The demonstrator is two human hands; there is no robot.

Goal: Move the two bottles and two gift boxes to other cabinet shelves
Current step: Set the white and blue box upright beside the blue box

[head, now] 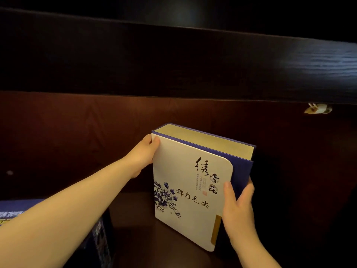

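Observation:
A white gift box (185, 182) with blue flowers, black calligraphy and a blue spine stands upright on a dark shelf (139, 219), tilted slightly. My left hand (144, 155) grips its upper left corner, thumb on the front face. My right hand (238, 206) clasps its right edge lower down, thumb on the front and fingers behind. A second, dark blue patterned gift box (100, 235) sits at the lower left, mostly hidden under my left forearm. No bottles are visible.
A thick dark wooden shelf board (193, 60) runs across above the box. The cabinet's reddish-brown back panel (77, 142) lies behind it. A small pale object (318, 109) shows under the upper board at right.

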